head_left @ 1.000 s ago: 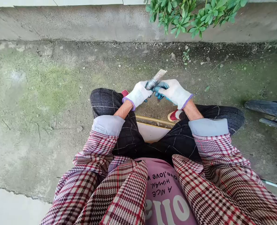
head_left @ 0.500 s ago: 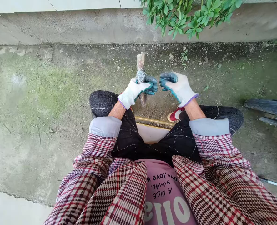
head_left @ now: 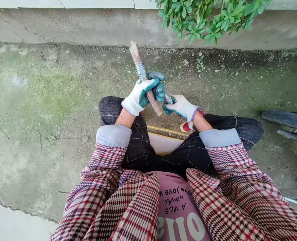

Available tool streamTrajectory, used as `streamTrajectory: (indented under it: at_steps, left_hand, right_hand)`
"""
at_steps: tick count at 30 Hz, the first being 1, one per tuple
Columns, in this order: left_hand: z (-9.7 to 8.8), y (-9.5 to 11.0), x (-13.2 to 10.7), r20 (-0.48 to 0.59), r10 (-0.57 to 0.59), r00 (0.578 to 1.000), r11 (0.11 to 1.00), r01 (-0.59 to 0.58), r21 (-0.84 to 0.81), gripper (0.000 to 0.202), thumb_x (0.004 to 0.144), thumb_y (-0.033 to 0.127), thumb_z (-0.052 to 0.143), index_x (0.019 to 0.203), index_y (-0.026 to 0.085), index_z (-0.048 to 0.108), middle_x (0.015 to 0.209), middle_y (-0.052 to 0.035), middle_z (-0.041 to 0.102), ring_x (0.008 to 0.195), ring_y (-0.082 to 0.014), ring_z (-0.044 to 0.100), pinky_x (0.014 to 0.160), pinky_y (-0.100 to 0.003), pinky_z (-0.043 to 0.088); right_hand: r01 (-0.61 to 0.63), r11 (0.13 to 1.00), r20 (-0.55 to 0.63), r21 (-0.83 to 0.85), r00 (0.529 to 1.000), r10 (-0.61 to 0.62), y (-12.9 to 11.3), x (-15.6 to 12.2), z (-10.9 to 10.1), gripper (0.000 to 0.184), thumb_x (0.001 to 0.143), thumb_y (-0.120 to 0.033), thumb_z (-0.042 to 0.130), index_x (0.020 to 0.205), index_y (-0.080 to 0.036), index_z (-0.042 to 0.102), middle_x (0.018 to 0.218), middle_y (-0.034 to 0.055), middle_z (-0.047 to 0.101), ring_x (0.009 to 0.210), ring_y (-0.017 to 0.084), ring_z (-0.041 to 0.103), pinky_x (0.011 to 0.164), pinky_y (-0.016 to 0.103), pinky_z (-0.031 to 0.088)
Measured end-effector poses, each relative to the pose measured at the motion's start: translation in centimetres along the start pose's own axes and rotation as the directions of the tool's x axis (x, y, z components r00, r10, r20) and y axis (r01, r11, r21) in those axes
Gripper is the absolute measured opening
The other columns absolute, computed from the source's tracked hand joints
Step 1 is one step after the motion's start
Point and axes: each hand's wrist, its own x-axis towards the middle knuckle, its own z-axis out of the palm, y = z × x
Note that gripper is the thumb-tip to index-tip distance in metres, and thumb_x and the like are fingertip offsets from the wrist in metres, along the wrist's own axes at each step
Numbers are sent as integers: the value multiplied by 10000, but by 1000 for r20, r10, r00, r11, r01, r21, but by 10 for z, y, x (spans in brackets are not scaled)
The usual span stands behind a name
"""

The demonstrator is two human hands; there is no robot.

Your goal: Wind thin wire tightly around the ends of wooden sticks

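Note:
I sit above the ground with both gloved hands out past my knees. My left hand (head_left: pixel 141 95), in a white glove with teal fingers, is closed around a short wooden stick (head_left: pixel 137 59). The stick tilts up and to the left, and a band of grey wire (head_left: pixel 141 69) is wound round it just above my fist. My right hand (head_left: pixel 180 106) sits lower and to the right, fingers pinched on a small grey coil of wire (head_left: pixel 169 99) near the stick's lower end.
A low concrete kerb (head_left: pixel 75 28) runs across the top, with a green leafy plant (head_left: pixel 206 18) hanging over it. Mossy concrete ground (head_left: pixel 45 93) lies left. Dark objects (head_left: pixel 286 122) lie at the right edge. A pale seat edge (head_left: pixel 163 142) shows between my knees.
The stick has swung from upright to leaning left. My right hand, open beside it half a second ago, has dropped and closed on the wire by the stick's lower end.

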Motion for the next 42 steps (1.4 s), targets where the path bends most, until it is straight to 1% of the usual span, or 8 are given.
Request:
streamTrajectory:
  at_steps: [3,5,11,18,24,29,36,42]
  left_hand:
    - [-5,-2,3,-19,39,999,999,-38,27,341,752,468,793,1018,260,744,620,14,559,656,-228,652,606,-390,521]
    - [-7,-4,5,9,41,999,999,-41,6,317,744,449,801,988,254,744,607,26,514,585,-194,601,562,-364,476]
    - [-9,-4,8,95,18,995,997,-10,-78,360,706,431,849,967,240,692,568,67,416,501,-118,397,509,-315,399]
    - [-2,-3,6,49,-73,996,996,75,-45,292,784,383,832,965,218,674,528,82,400,491,-106,355,513,-294,371]
    - [-1,0,4,52,35,998,988,-27,-151,198,776,323,762,911,196,693,527,82,347,446,-95,310,451,-278,308]
    - [5,5,-8,16,61,998,994,-60,-89,181,758,288,741,900,176,728,541,56,416,448,-84,327,445,-259,283]
    - [25,16,-28,-6,60,998,966,-56,251,247,702,264,808,926,179,747,683,14,616,574,-108,526,534,-248,417]
    - [36,24,-34,-47,106,993,949,-87,302,95,700,223,798,765,192,736,738,-33,688,585,-140,556,495,-285,440]
  right_hand:
    - [-45,985,-70,165,996,57,-5,-4,-5,221,755,-261,779,751,-246,558,586,-25,612,471,143,524,435,298,510]
    - [-27,970,-151,241,986,65,-9,-5,-9,214,723,-258,790,780,-241,584,581,-49,572,453,117,472,395,265,464]
    - [39,932,-210,362,977,41,-17,-8,-17,244,673,-251,799,880,-200,680,713,-35,636,545,99,537,487,245,547]
    - [-70,923,-281,379,941,187,-22,-6,-14,265,686,-176,832,820,-218,607,680,-36,619,530,122,580,438,254,536]
    - [69,916,-254,394,966,37,-39,-24,-20,268,749,-278,855,757,-242,590,611,-50,542,458,101,457,373,251,440]
    - [159,884,-206,440,976,-73,-53,-42,-25,332,748,-402,889,840,-243,613,713,-39,587,498,106,511,426,270,494]
    - [156,836,-141,527,985,-95,-72,-63,-24,396,754,-507,891,803,-231,612,716,-13,642,486,111,559,413,270,505]
    - [21,884,-89,466,996,24,-86,-82,-22,351,847,-562,797,845,-270,604,693,-17,621,471,130,528,398,290,481]
